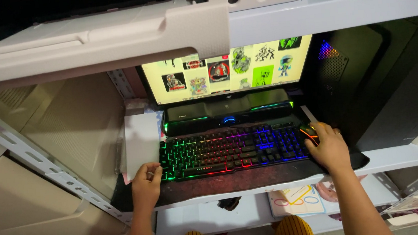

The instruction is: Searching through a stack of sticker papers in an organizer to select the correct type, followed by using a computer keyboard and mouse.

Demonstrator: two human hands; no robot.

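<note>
My left hand (146,182) pinches the lower edge of a white sheet of paper (140,142) that lies left of a keyboard with rainbow backlight (230,150). My right hand (330,145) rests over a black mouse with orange light (308,132) at the keyboard's right end. Both sit on a dark desk mat (235,180). Behind the keyboard stands a black speaker bar (226,111) under a monitor (227,70) showing several small pictures on a pale yellow page.
A black computer tower (384,82) with coloured lights stands to the right. White shelf boards (331,11) hang overhead; a perforated metal upright (45,166) and beige boxes (29,211) are on the left. Papers (296,201) lie on the lower shelf, above my knees in yellow trousers (294,232).
</note>
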